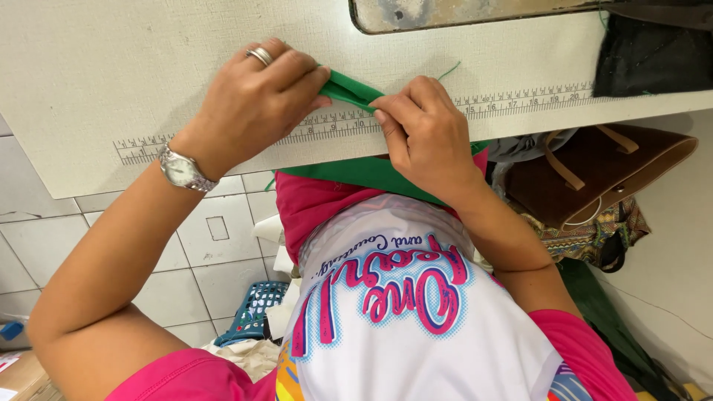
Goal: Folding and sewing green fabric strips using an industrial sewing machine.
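The left hand (249, 104) is lying knuckles-up on the pale sewing table (96, 74), its wrist bent back toward the body, its fingers curling down and pinching the left end of a folded strip of green fabric (349, 90). A silver ring (260, 55) is sitting on one finger and a metal wristwatch (181, 169) is wrapping the wrist. The right hand (427, 130) is meeting it from the other side (the two hands are nearly touching), fingers closed tight with the thumb and forefinger pressing the strip's right end against the tabletop. Both grips are closed on the cloth, with no gap showing.

The fabric is resting right on the printed ruler scale (520, 102) running along the table's front edge, and more of the same green cloth is hanging off the edge into the person's lap. Both forearms are angling in from the lower corners. A brown leather bag (601, 174) is sitting just below the table at the right, and a blue plastic basket (256, 304) is standing on the tiled floor (215, 252).
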